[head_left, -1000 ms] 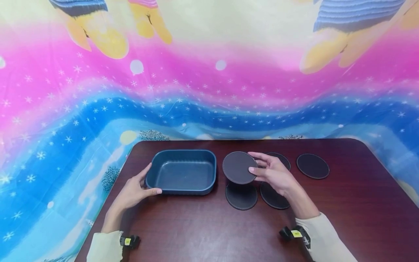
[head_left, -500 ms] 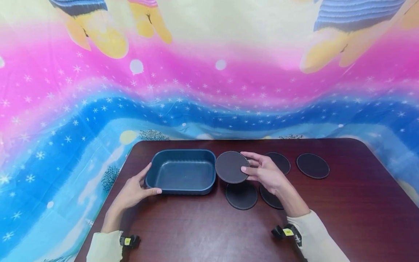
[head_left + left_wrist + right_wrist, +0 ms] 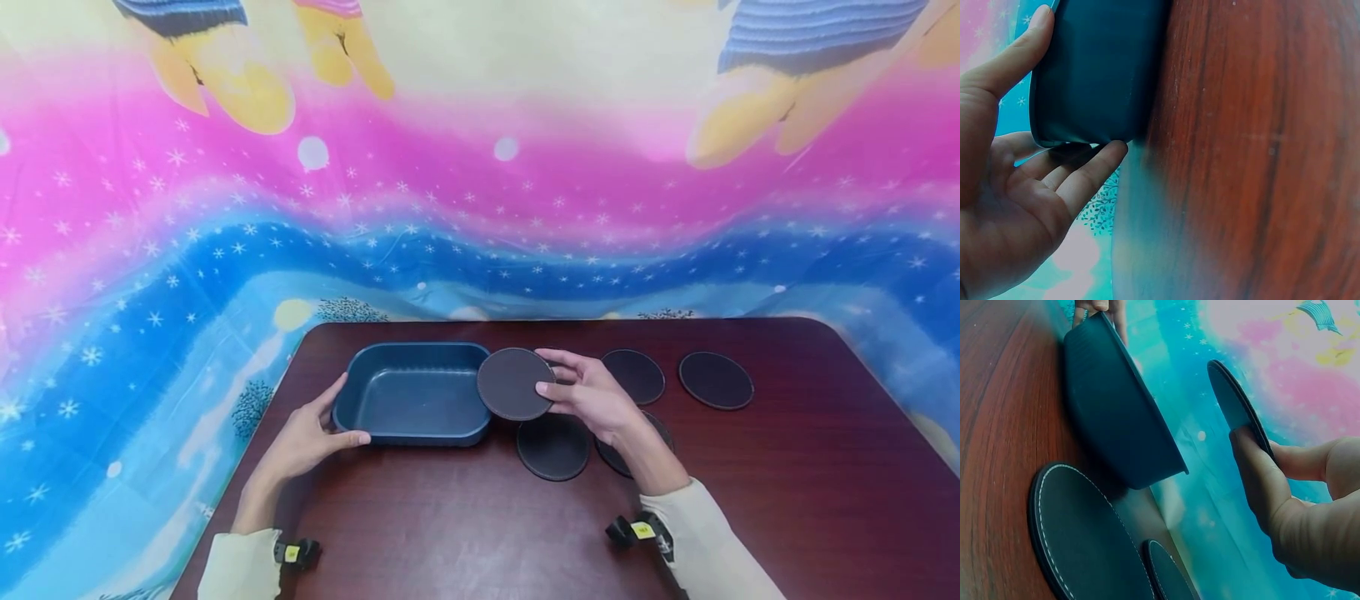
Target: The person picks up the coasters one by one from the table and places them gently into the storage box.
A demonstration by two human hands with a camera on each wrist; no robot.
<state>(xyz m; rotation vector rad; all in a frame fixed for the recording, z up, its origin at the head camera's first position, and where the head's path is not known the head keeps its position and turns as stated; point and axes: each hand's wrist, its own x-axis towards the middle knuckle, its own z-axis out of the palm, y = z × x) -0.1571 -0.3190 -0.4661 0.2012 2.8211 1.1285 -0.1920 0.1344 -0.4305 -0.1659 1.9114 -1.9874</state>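
Observation:
A dark blue-green rectangular container (image 3: 423,437) stands on the table's left side, with no contents visible. My left hand (image 3: 306,429) grips its near left corner, thumb on the front wall and fingers on the side wall (image 3: 1094,69). Between thumb and fingers, my right hand (image 3: 600,400) pinches a round dark brown coaster (image 3: 513,383) by its right edge. In the head view that coaster overlaps the container's right rim. The right wrist view has the held coaster (image 3: 1235,403) raised off the table, apart from the container (image 3: 1116,406).
Several stitched round coasters lie flat: one below the held coaster (image 3: 553,450), one partly under the right forearm (image 3: 658,429), one behind the right hand (image 3: 637,377), one farther right (image 3: 716,381). A patterned cloth (image 3: 480,200) hangs behind the reddish-brown table (image 3: 450,525).
My right hand has carried the coaster leftward, from beside the container to over its right rim. The left hand and container have stayed put.

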